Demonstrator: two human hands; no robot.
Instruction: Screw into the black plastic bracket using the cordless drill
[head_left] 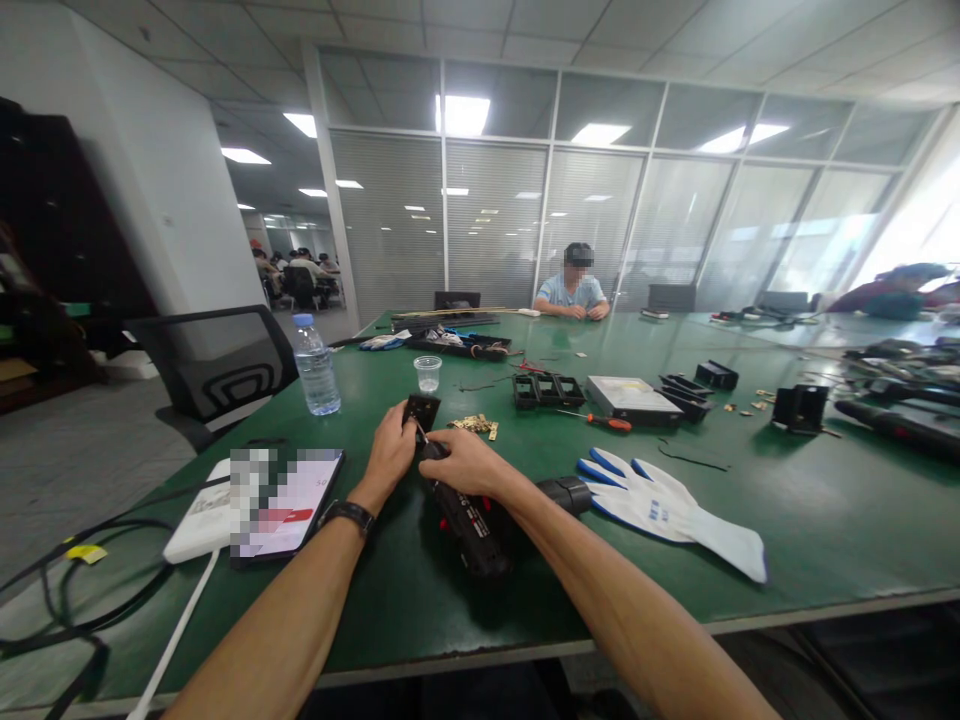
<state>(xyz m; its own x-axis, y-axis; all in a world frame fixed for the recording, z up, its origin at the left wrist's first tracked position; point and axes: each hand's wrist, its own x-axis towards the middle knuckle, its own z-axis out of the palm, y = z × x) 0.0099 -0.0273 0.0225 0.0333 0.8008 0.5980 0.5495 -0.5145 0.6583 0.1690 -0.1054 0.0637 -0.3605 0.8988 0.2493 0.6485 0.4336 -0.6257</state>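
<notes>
My left hand (390, 448) grips a small black square part (421, 409) held upright on the green table (525, 600). My right hand (459, 462) is wrapped around a black electric screwdriver (474, 530), its bit pointing up at the part. A black watch sits on my left wrist. Small brass pieces (474, 425) lie just right of the part.
A phone (289, 503) on a white power bank (202, 512) lies left, with cables. A water bottle (315, 365) and plastic cup (427, 373) stand ahead. White-blue gloves (667, 510), a red-handled screwdriver (604, 421), black parts (547, 390) and a silver box (630, 397) lie right. A seated person (574, 290) works across the table.
</notes>
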